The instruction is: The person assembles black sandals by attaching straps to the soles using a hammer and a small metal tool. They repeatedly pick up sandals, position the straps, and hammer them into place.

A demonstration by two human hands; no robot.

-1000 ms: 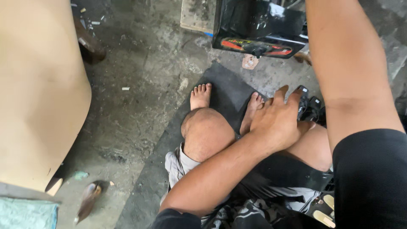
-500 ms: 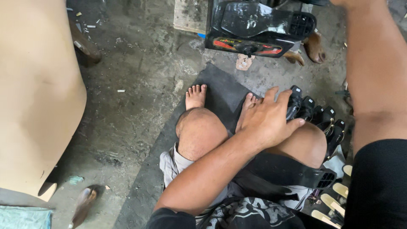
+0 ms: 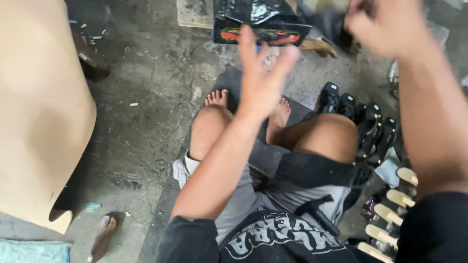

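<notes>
Black shoes (image 3: 363, 119) line up at three o'clock on the floor (image 3: 146, 122), none held. Left hand (image 3: 261, 80) lifts at twelve, fingers spread wide, empty. Right hand (image 3: 378, 24) blurs at one o'clock; grip unclear.

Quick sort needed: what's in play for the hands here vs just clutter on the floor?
In play:
- left hand, raised, fingers spread, empty
- right hand, blurred, contents unclear
- black box ahead
- row of black shoe uppers by the right knee

Lying about:
- tan board
- pale soles
- brown sandal
</notes>
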